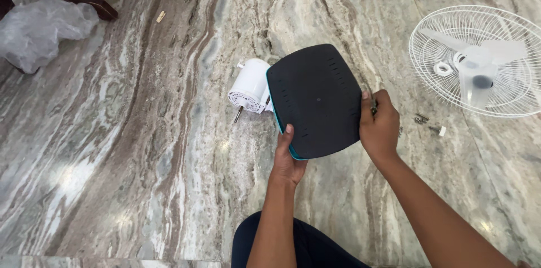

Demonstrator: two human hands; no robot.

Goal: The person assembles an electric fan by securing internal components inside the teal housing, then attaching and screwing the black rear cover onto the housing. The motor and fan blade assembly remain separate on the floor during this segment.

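Fan parts lay spread over the marble floor [141, 133]. Left hand [287, 161] and right hand [380, 127] both clasped the dark fan base [315, 99], underside up, held above the floor. White motor housing [249, 86] lay just beside it, unattached. Wire grille [479, 59] with blade [479, 71] sat well apart; loose screws [421, 119] near it. Assembly looked barely begun.

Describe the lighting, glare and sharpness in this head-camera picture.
Head view: even, soft light; pale glare patches on the polished marble floor at lower left; the dark rounded plastic base in both hands stays matt and sharp; the white wire fan grille is crisp, with slight wide-angle bending near the edges.
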